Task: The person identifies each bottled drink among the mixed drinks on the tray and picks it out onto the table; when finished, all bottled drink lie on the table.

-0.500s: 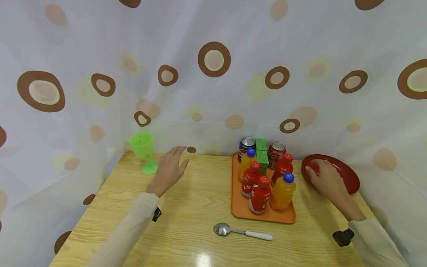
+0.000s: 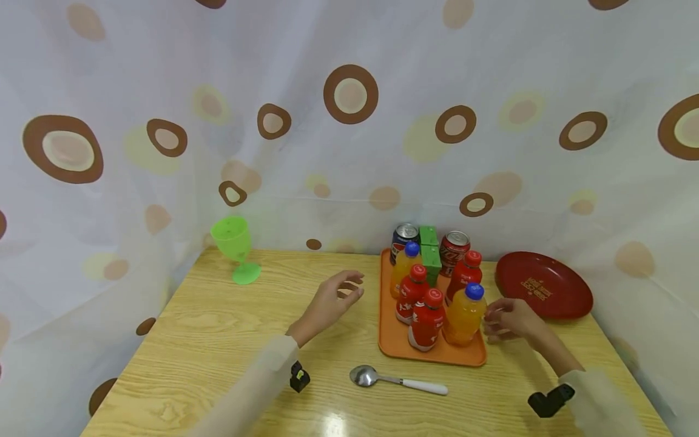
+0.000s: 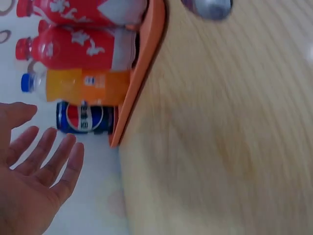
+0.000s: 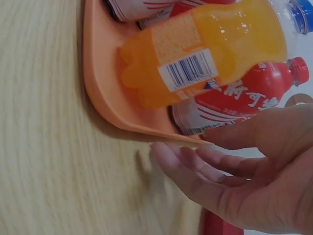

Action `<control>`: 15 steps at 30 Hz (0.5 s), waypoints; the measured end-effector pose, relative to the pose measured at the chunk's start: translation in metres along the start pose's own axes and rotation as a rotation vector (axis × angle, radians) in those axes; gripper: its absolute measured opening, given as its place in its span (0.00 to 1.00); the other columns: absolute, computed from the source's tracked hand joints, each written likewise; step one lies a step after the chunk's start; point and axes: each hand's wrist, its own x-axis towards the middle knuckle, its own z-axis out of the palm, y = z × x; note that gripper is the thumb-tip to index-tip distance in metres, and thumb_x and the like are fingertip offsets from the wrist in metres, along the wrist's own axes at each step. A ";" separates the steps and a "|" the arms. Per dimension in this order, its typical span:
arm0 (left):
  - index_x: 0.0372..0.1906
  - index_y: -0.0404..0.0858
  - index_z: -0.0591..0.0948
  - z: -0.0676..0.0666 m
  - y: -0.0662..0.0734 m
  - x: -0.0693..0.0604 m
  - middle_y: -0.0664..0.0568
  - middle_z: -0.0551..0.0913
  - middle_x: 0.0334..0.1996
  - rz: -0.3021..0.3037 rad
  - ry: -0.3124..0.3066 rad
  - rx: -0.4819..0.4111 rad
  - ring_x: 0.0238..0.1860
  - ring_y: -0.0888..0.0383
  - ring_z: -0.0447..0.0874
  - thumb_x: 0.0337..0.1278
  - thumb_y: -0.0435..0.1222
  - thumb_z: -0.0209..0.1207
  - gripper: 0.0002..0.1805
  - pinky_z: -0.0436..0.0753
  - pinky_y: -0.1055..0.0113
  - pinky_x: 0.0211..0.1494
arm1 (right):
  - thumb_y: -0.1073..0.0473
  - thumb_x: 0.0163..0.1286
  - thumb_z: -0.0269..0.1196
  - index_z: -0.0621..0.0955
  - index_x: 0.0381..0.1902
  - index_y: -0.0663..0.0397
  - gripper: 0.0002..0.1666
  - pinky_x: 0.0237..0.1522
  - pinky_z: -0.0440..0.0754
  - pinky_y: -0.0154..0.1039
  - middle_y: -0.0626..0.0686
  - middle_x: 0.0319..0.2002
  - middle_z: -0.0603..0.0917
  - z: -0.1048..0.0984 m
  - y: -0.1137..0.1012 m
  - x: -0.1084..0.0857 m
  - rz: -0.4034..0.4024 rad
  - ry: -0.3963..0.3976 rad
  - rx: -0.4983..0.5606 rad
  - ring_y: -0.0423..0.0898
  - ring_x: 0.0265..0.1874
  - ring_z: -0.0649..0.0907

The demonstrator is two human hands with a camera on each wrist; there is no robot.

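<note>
An orange tray (image 2: 389, 340) carries several drinks: red bottles (image 2: 425, 328), orange soda bottles (image 2: 464, 318), green cartons (image 2: 431, 265), a Pepsi can (image 3: 84, 118) and a dark red can (image 2: 454, 250). My left hand (image 2: 330, 303) hovers left of the tray, fingers loosely bent and holding nothing. In the left wrist view its fingers (image 3: 41, 159) are spread, with the Pepsi can beyond them. By the tray's right edge is my right hand (image 2: 513, 320), empty, fingers slightly bent. In the right wrist view its fingertips (image 4: 161, 152) lie close to the tray rim; contact is unclear.
A dark red oval plate (image 2: 568, 288) with gold lettering lies at the back right. The green goblet (image 2: 233, 243) stands at the back left. In front of the tray lies a spoon (image 2: 420, 385) with a white handle. A patterned curtain (image 2: 349, 164) hangs behind the table.
My left hand has moved right and nearer, away from the goblet toward the tray. My right hand has come off the red plate, moving left and nearer to the tray's right edge.
</note>
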 end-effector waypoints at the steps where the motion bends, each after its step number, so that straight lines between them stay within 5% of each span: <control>1: 0.67 0.37 0.78 0.005 0.000 0.000 0.42 0.84 0.59 -0.009 -0.011 -0.027 0.57 0.46 0.85 0.76 0.36 0.60 0.20 0.86 0.55 0.58 | 0.67 0.80 0.54 0.73 0.55 0.80 0.17 0.40 0.92 0.47 0.62 0.41 0.88 0.002 0.001 0.000 0.009 -0.017 0.006 0.51 0.37 0.90; 7: 0.69 0.34 0.76 0.036 0.000 0.002 0.36 0.80 0.63 -0.033 -0.065 -0.160 0.60 0.42 0.83 0.76 0.34 0.60 0.22 0.85 0.55 0.60 | 0.67 0.79 0.55 0.76 0.52 0.83 0.17 0.38 0.92 0.45 0.61 0.39 0.88 0.011 0.008 0.002 -0.003 -0.048 -0.065 0.47 0.34 0.88; 15: 0.69 0.31 0.73 0.071 0.006 0.009 0.36 0.77 0.66 -0.033 -0.032 -0.308 0.66 0.36 0.77 0.71 0.32 0.65 0.26 0.80 0.42 0.67 | 0.69 0.77 0.57 0.79 0.50 0.82 0.15 0.35 0.92 0.44 0.54 0.33 0.87 0.013 0.015 0.010 0.016 -0.042 -0.097 0.44 0.32 0.87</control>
